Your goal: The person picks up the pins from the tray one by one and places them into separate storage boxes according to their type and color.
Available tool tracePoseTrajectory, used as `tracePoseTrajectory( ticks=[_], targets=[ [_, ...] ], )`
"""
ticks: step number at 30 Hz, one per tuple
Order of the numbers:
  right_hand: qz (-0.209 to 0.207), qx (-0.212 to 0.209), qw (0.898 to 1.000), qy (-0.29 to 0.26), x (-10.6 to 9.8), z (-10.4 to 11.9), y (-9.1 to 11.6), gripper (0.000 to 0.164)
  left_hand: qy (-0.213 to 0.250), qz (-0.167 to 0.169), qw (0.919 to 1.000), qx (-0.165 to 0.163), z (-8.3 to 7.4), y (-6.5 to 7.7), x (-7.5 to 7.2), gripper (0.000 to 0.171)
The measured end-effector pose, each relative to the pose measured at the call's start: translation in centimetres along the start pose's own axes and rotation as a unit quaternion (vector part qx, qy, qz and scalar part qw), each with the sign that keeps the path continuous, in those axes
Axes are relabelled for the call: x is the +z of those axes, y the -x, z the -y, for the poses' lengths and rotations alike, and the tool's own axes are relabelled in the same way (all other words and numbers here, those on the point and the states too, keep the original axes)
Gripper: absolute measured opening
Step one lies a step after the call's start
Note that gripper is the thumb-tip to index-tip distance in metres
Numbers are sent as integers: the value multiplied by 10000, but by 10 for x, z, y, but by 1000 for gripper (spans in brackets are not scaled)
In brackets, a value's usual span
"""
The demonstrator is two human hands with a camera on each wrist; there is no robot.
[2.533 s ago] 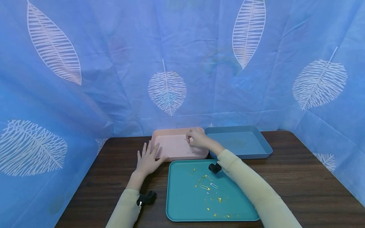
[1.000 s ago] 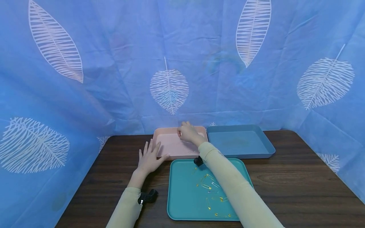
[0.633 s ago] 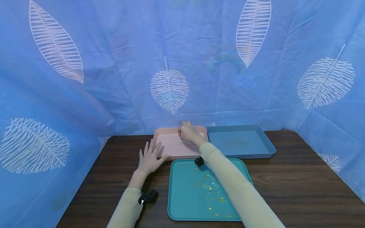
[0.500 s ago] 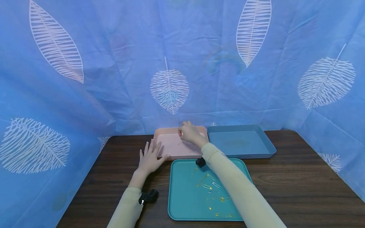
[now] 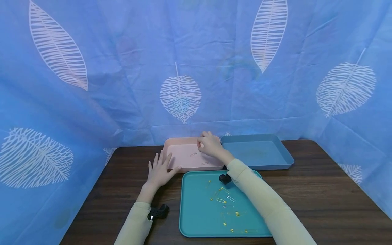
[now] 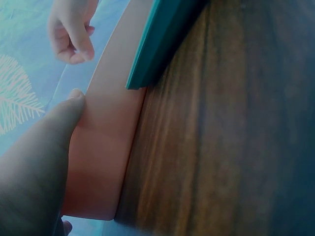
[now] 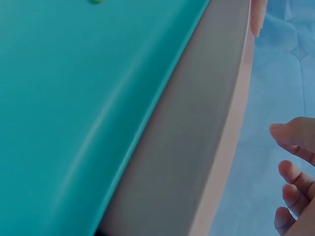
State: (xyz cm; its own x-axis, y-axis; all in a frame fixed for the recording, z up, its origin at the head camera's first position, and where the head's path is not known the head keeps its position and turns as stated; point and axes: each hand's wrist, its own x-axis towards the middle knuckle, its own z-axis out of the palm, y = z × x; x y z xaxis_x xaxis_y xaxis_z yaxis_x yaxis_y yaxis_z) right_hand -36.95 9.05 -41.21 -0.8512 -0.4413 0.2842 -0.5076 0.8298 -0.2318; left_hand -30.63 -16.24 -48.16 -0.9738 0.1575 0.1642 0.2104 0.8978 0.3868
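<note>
One silver-toned safety pin (image 5: 193, 154) lies flat on the floor of the pink tray (image 5: 179, 153); a second silver-toned pin (image 5: 205, 163) lies close to the tray's front wall.

On my feed, the left hand (image 5: 159, 174) is spread, fingers straight, at the tray's front left corner. The left wrist view shows its thumb against the top of the front wall; I record contact, not a grasp. The right hand (image 5: 211, 145) hangs over the tray's right rear part, fingers loosely bent. The right wrist view shows fingertips apart, and I find no pin between them.

The teal tray (image 5: 196, 211) stands just in front, bearing scattered gold safety pins (image 5: 225, 202). The blue tray (image 5: 257, 151) stands just beside the pink one, to its right. All three are on a dark wood-grain table (image 5: 315, 190).

Handling: I judge each pin very light, stiff yet springy, and smooth enough to skid under an angled fingertip. Lying flat, it offers little purchase. I would pinch across the wire near the capped end. I cannot tell whether every clasp is fastened, so I would treat the points as exposed.
</note>
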Motion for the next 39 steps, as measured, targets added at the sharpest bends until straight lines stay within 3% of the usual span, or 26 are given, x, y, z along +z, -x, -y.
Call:
tracePoseTrajectory(
  ticks=[17, 23, 30, 39],
  targets=[
    [-134, -154, 9991, -364, -16, -7, 41, 20, 95, 26, 10000, -5, 1, 2, 1, 88],
    [-256, -405, 9966, -664, -23, -9, 59, 18, 129, 56, 9999, -7, -1, 1, -1, 86],
    [-18, -301, 9927, -1169, -27, -15, 82, 15, 130, 65, 9999, 23, -1, 1, -2, 86],
    [46, -387, 9902, -1338, -34, -17, 112, 11, 220, 95, 9997, 9, 0, 1, -2, 86]
  ],
)
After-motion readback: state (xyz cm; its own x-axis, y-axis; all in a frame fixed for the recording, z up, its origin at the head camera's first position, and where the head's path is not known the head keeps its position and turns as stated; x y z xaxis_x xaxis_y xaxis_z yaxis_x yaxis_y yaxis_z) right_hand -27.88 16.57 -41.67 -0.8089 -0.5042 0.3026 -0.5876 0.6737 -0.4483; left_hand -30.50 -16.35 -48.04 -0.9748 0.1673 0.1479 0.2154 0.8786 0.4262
